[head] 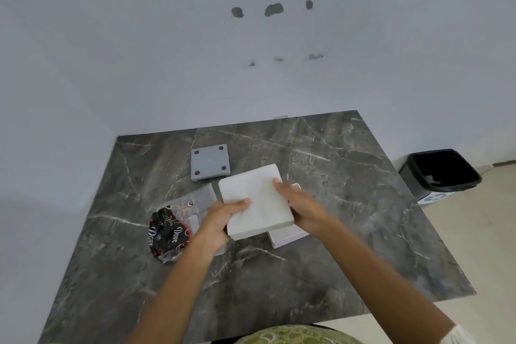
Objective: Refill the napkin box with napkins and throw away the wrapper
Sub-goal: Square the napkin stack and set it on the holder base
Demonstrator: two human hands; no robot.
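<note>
Napkin stack [255, 200] covers most of white box [287, 234] beneath; only near corner and far-right sliver show, inside not visible. Left hand [220, 220] and stack overlap wrapper [170, 229]; right part hidden, print beyond "Dove" too small to read. Right hand [303, 211] fingers under stack out of sight. Bin [439, 173] contents unclear, label on front blurred. Bench [335, 232] near edge cut by frame bottom.

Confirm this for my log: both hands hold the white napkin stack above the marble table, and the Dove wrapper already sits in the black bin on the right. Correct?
Not quite. The head view shows the Dove wrapper lying on the marble table beside the left hand, not in the black bin. Both hands, including the right hand, do hold the napkin stack.
</note>
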